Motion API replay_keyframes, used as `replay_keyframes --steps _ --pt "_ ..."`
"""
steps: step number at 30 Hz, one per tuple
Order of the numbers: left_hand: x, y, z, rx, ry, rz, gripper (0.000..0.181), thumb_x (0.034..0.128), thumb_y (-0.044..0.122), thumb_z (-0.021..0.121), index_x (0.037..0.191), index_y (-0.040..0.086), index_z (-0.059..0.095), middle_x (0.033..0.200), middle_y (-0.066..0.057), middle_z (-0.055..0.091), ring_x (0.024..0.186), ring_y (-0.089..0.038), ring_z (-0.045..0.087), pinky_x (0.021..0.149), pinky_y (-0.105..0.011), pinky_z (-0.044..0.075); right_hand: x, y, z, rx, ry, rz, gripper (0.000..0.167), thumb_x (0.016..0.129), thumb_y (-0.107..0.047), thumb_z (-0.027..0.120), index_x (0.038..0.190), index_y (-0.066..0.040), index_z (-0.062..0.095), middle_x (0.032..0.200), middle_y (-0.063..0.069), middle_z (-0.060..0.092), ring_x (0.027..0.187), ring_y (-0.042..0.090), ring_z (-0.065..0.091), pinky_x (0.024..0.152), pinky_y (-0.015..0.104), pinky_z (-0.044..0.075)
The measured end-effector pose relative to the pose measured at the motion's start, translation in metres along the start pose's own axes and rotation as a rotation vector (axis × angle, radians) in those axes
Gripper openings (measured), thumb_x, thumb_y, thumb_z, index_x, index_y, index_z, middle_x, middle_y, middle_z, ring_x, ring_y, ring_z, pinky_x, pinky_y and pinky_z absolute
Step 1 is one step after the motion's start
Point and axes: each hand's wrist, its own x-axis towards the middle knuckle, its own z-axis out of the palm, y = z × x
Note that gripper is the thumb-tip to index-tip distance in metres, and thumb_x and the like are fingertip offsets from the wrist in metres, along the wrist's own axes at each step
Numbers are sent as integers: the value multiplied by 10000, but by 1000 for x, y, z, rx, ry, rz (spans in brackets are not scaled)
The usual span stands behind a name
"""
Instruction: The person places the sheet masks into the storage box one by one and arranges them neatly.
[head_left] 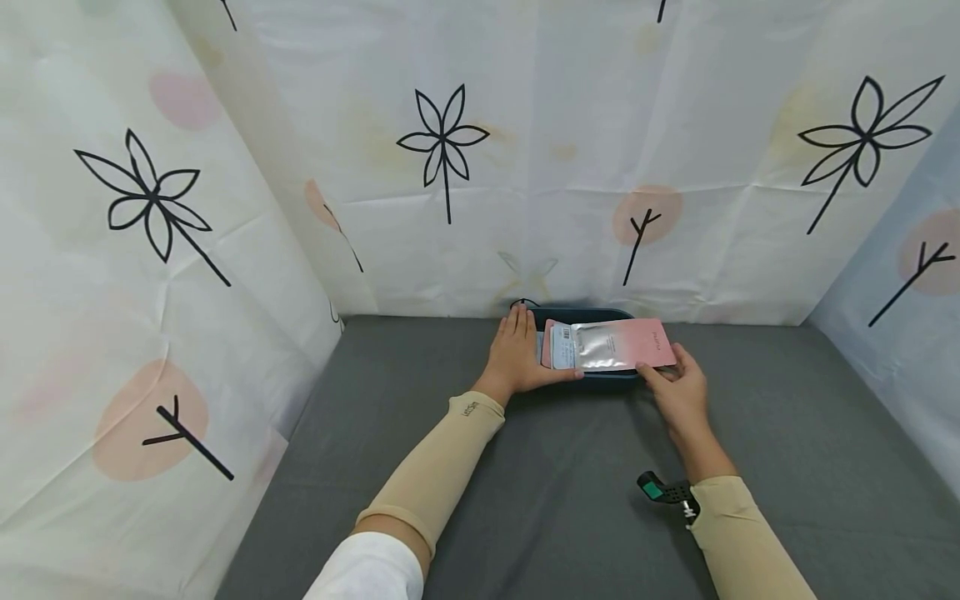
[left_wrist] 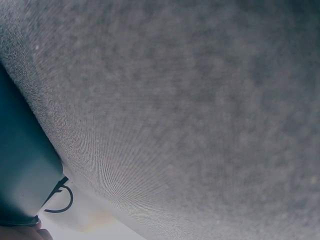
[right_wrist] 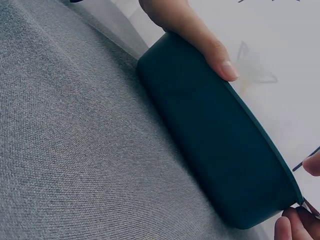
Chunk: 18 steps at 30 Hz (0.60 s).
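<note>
A dark teal bin (head_left: pixel 600 382) stands on the grey cloth against the printed backdrop. Across its top lies a flat pink-and-silver foil packet (head_left: pixel 633 343), its print too small to read. My right hand (head_left: pixel 684 390) pinches this packet at its right end, thumb above and fingers beneath. Under its left part show another pink packet (head_left: pixel 547 350) and a pale blue one (head_left: pixel 562 346). My left hand (head_left: pixel 517 358) rests on the bin's left end, fingers straight and thumb along the front rim. In the right wrist view the left thumb (right_wrist: pixel 220 60) lies over the rim.
Grey cloth (head_left: pixel 465 500) covers the surface in front of the bin. White fabric with flower prints (head_left: pixel 540 167) rises behind and at both sides. A thin dark loop (left_wrist: pixel 62 197) sticks out by the bin's far left corner. A black strap device (head_left: pixel 663 490) sits on the right wrist.
</note>
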Motion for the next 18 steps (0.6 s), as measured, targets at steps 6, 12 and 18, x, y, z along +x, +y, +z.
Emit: replay_keyframes --steps 6,12,18 --pt "0 2 0 -4 -5 6 1429 752 996 532 1690 -10 145 1788 -188 112 1678 -317 89 1358 -453 142 -1 0 -2 -73 -31 -12 720 1020 -202 719 1637 -36 386 1616 208 471 1010 -21 563 717 57 483" --pt "0 3 0 -7 -15 6 1423 755 999 515 1696 8 117 1794 -171 96 1681 -301 69 1362 -440 112 0 2 -9 -146 -125 -22 615 1051 -288 679 1588 -65 478 1593 181 489 1177 80 576 770 83 497" --pt "1 2 0 -9 -14 7 1410 764 999 504 1695 7 133 1792 -172 107 1681 -298 73 1362 -440 110 -1 4 -13 -164 -151 -26 634 1062 -342 661 1596 -64 463 1605 200 476 1140 10 558 806 119 523"
